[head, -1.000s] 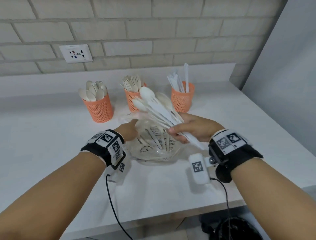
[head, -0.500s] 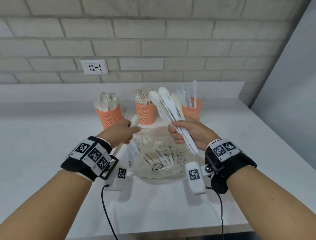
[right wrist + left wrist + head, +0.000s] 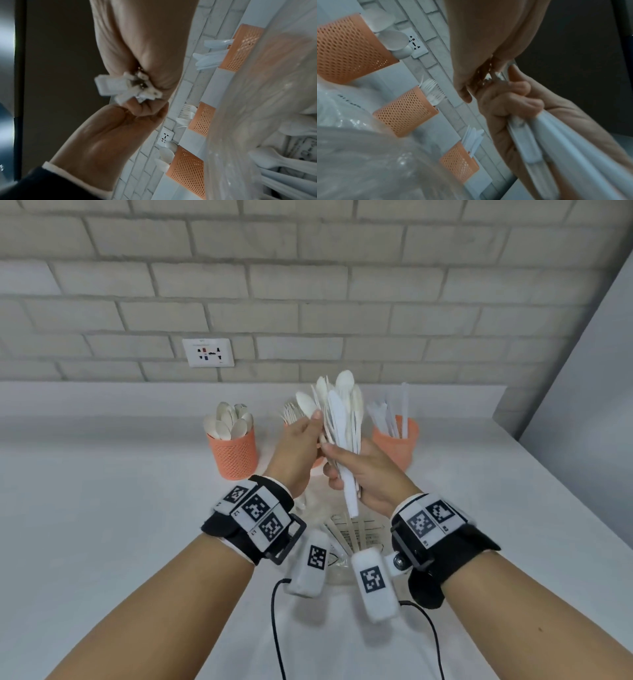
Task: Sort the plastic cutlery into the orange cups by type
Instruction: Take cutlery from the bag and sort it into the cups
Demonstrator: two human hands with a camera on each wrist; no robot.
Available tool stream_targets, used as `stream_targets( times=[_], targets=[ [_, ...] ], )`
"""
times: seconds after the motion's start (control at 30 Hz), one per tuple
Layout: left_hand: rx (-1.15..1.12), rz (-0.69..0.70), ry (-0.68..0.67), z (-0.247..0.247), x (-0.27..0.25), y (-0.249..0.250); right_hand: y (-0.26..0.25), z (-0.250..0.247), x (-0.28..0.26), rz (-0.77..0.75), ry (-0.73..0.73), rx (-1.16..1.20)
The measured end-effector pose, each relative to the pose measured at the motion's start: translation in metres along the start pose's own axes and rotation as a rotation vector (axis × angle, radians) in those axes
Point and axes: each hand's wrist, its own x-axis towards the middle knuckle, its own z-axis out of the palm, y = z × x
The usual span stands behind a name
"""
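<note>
On the tabletop (image 3: 102,525) three orange cups stand in a row toward twelve o'clock from the person, and each already carries its own kind, so the sort looks well under way. The spoon cup (image 3: 233,455), at about eleven o'clock, is packed with spoon bowls. The fork cup (image 3: 404,111), at twelve, shows tines above its rim in the wrist views but sits mostly behind the hands in the head view. The left hand (image 3: 296,446) reaches up to the bundle (image 3: 342,419), its fingers curled and pinching at the stems, apparently singling out one piece; which piece cannot be told. The right hand (image 3: 368,474) grips that bundle in a closed fist, upright, a mix of spoons and at least one knife fanned above it, in front of the fork cup. The knife cup (image 3: 397,445), at one o'clock, holds knives and a few straight white sticks. Below the hands, at six o'clock from the cups, a clear bag (image 3: 356,534) lies on the tabletop with more cutlery inside. What is left, by this judgement, is the bundle in hand and the remainder in the bag.
</note>
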Motion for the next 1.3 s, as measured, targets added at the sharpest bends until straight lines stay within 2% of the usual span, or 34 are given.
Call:
stream_targets(
  times=[0.1, 0.17, 0.33, 0.4, 0.43, 0.47, 0.53, 0.57, 0.63, 0.7, 0.77, 0.9, 1.03, 1.3],
  targets=[
    [-0.032, -0.059, -0.263, -0.005, 0.003, -0.001, -0.003, -0.002, 0.001, 0.031, -0.073, 0.018],
    [-0.093, -0.145, -0.347, -0.007, 0.004, -0.003, -0.004, 0.0, 0.003, 0.083, -0.131, -0.046],
    [-0.209, -0.232, -0.243, -0.008, 0.016, -0.01, -0.007, -0.003, 0.01, 0.305, -0.152, -0.28],
    [-0.269, -0.239, -0.184, -0.011, 0.022, -0.012, -0.007, -0.008, 0.014, 0.338, -0.071, -0.456],
    [-0.327, -0.238, -0.145, -0.012, 0.025, -0.012, -0.006, -0.01, 0.016, 0.28, 0.017, -0.598],
    [-0.381, -0.239, -0.109, -0.015, 0.028, -0.011, -0.003, -0.012, 0.017, 0.159, 0.145, -0.752],
    [-0.416, -0.22, -0.075, -0.019, 0.032, -0.009, -0.001, -0.011, 0.019, -0.221, 0.376, -0.915],
    [-0.419, -0.203, -0.073, -0.02, 0.034, -0.009, -0.001, -0.007, 0.02, -0.355, 0.372, -0.92],
    [-0.434, -0.19, -0.102, -0.02, 0.034, -0.009, -0.001, 0.001, 0.022, -0.441, 0.258, -1.003],
    [-0.459, -0.196, -0.146, -0.021, 0.035, -0.01, -0.002, 0.005, 0.025, -0.417, 0.227, -1.103],
    [-0.488, -0.217, -0.169, -0.023, 0.035, -0.011, -0.004, 0.003, 0.029, -0.365, 0.253, -1.103],
    [-0.507, -0.226, -0.194, -0.026, 0.035, -0.013, -0.006, 0.002, 0.03, -0.154, 0.18, -1.023],
    [-0.546, -0.23, -0.184, -0.028, 0.037, -0.015, -0.008, 0.003, 0.031, -0.163, 0.161, -1.131],
    [-0.48, -0.269, -0.126, -0.026, 0.042, -0.014, -0.01, -0.005, 0.038, -0.058, 0.144, -1.093]
  ],
)
